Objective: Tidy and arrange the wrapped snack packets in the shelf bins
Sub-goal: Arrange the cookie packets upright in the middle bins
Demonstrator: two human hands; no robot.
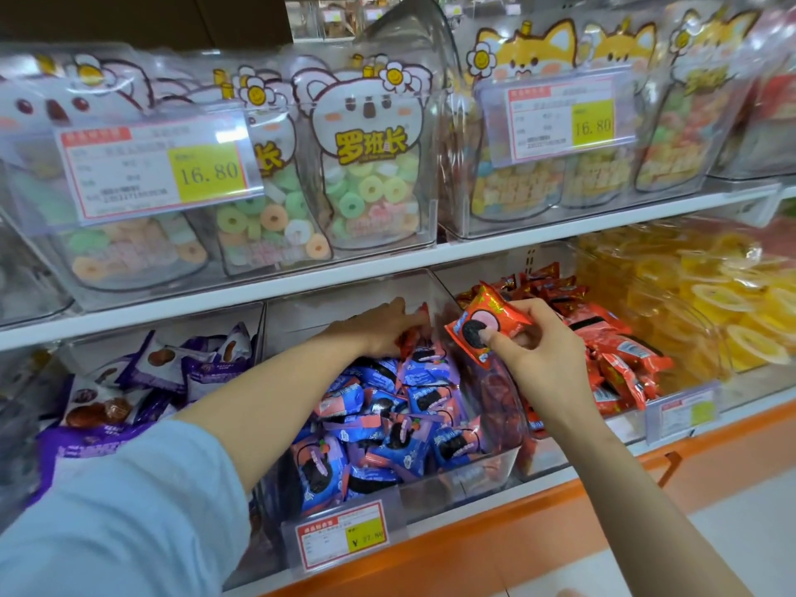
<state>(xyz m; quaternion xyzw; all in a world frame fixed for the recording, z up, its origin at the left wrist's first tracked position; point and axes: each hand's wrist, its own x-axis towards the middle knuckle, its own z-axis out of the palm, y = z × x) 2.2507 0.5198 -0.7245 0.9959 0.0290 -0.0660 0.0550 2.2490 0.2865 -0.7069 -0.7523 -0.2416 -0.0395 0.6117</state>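
Nearest, in the lower left of the frame, a light blue sleeve (129,510) covers the left upper arm. Along the bottom runs the orange shelf edge (474,549), and a red and yellow price tag (342,534) hangs on the front of the clear middle bin (452,480). That bin is heaped with blue packets (387,424) that show a dark biscuit.

The hands are apart, both over the bins at mid-frame. The right hand (547,355), right of centre, pinches a red packet (484,325) between thumb and curled fingers and holds it in the air above the wall between the middle bin and the one to its right. The left hand (379,327) reaches to the back of the middle bin, and its fingers seem to close on a second red packet (413,336) standing among the blue ones, though motion blur softens the grip.

To the right, a bin holds a pile of red packets (611,338); to the left, another holds purple packets (172,372). At the far right sit yellow wrapped sweets (710,295).

On the upper shelf stand koala pouches (366,157) of ring sweets at centre and left, and fox pouches (530,122) at upper right, with price labels (159,170) in front of them.
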